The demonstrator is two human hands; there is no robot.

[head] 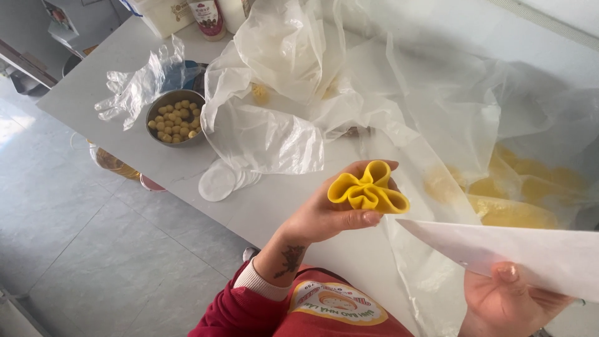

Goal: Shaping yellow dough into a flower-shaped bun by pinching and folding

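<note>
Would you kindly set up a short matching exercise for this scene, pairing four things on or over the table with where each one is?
Things:
1. folded yellow dough
2. white sheet
3. small yellow balls
4. clear plastic glove

Places:
A. in the metal bowl
B. pinched in the left hand
C. lying on the table beside the bowl
D. gripped by the right hand

Pairs: 1-B, 2-D, 3-A, 4-C

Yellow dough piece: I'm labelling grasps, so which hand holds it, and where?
The left hand cups the folded yellow dough from beneath, thumb against its lower edge.
</note>
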